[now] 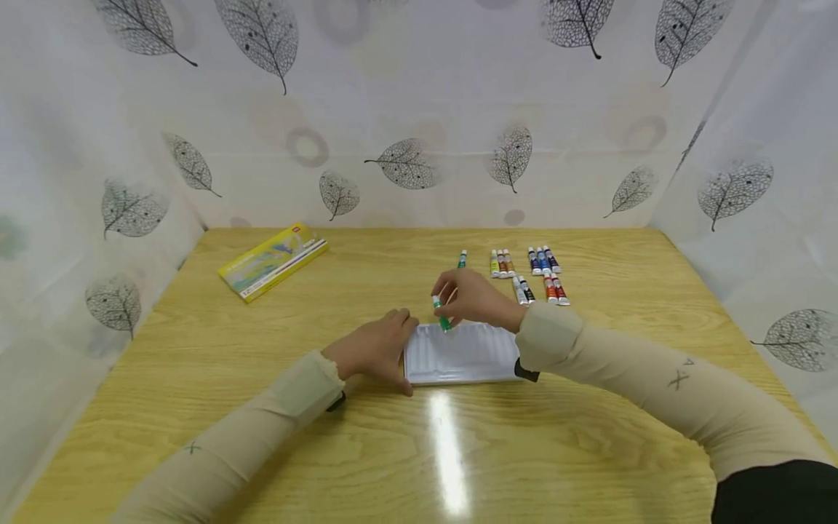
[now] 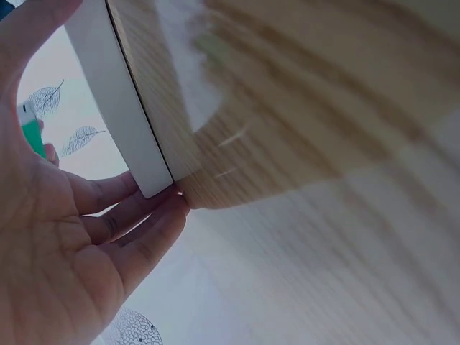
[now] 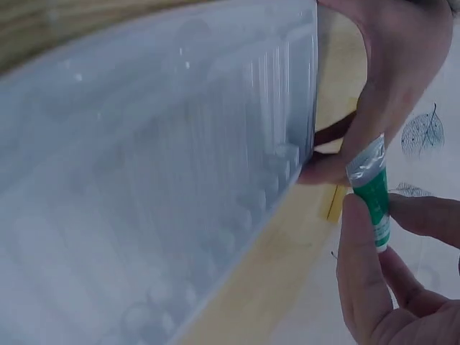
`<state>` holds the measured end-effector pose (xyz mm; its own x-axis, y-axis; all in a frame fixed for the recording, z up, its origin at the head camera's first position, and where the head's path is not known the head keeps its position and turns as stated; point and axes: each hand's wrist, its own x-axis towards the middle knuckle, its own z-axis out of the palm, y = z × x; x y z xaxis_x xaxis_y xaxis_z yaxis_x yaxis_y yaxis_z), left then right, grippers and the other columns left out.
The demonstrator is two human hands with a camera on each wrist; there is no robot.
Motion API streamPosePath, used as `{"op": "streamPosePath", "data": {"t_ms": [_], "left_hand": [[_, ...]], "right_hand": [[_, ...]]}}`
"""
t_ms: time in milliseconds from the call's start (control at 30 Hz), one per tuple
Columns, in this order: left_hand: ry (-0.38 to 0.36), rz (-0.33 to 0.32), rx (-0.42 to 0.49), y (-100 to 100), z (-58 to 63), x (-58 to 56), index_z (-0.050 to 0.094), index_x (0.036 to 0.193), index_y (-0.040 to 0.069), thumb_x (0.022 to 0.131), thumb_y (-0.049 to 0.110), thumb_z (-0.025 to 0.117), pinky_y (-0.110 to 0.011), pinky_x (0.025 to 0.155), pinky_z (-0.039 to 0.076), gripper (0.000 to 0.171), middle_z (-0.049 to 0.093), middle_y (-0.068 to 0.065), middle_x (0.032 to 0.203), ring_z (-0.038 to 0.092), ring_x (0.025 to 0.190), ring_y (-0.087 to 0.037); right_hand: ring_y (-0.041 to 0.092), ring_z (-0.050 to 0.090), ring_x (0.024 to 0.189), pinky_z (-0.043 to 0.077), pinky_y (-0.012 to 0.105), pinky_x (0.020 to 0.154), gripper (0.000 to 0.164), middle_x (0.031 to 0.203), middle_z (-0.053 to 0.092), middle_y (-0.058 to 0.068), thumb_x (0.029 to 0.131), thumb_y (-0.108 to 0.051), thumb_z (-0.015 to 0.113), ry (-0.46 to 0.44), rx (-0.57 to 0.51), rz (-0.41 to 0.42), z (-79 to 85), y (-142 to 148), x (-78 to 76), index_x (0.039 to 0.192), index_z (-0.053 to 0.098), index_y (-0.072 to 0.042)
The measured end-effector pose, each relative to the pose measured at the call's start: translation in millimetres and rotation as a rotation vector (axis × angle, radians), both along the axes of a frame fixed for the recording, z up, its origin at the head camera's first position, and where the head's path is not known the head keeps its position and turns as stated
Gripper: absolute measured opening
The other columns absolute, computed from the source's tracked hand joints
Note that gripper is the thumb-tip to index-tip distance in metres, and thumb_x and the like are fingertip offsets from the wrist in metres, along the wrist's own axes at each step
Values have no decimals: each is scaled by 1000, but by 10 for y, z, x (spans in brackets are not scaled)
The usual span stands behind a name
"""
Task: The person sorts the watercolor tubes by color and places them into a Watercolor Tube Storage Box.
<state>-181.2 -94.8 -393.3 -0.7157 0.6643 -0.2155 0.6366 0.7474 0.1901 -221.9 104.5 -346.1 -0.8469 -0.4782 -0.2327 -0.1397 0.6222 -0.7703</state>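
Observation:
My right hand (image 1: 474, 297) pinches a small green paint tube (image 1: 444, 322) between thumb and fingertips, above the far left part of a white plastic tray (image 1: 458, 356). In the right wrist view the tube (image 3: 374, 198) tilts, its silver crimped end up and its white cap down. My left hand (image 1: 380, 349) holds the tray's left end, thumb at the near corner and fingers at the far one. The left wrist view shows those fingers (image 2: 136, 230) against the tray's edge (image 2: 122, 108). Ridged slots line the tray; my right forearm hides its right end.
Beyond my right hand lies another green tube (image 1: 463, 258). Further right are a yellow-and-brown group (image 1: 502, 263), a blue group (image 1: 543, 260), a white-and-black pair (image 1: 524, 290) and a red pair (image 1: 556, 289). A yellow box (image 1: 271, 262) lies back left. Leaf-print curtain surrounds the table.

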Motion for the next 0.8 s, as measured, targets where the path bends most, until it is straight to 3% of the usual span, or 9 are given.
{"op": "streamPosePath", "data": {"t_ms": [400,800], "left_hand": [[-10,12,0,-3,18,-26,38,137,1,59,65,77,-34,92,47,108,45,-10,121,45,107,-20],[-35,68,6,-52,4,5,34,140,1,59,70,74,-37,93,47,113,42,-14,132,44,116,-23]], "right_hand": [[16,60,60,56,32,60,23,82,58,11,80,0,70,-122,-44,-29,-162,-260,252,99,58,5],[14,61,59,54,25,56,25,82,61,10,78,-4,73,-41,57,-33,-286,-362,275,98,59,2]]}}
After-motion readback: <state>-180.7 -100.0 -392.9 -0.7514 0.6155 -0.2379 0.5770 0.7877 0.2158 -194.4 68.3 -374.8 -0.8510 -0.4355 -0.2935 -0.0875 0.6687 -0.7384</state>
